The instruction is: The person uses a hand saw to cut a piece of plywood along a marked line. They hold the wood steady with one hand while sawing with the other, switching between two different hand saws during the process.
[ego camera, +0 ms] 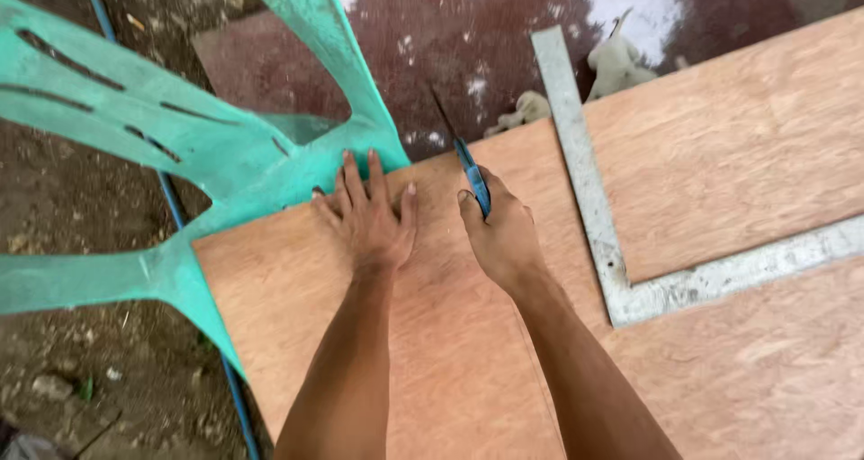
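Note:
A sheet of reddish-brown plywood (450, 352) fills the lower right of the head view. My left hand (369, 217) lies flat on it near its far edge, fingers spread, fingertips touching a green plastic chair (180, 154). My right hand (504, 235) grips a blue-handled cutting tool (472, 176) whose thin dark blade points away past the plywood's far edge. The blade's tip is blurred.
A grey metal carpenter's square (594, 217) lies on the plywood right of my right hand. The green chair lies tipped at left, partly under the sheet. A blue hose (171, 199) runs over the dirt ground. Pale cloth lumps (616, 64) sit on a dark board beyond.

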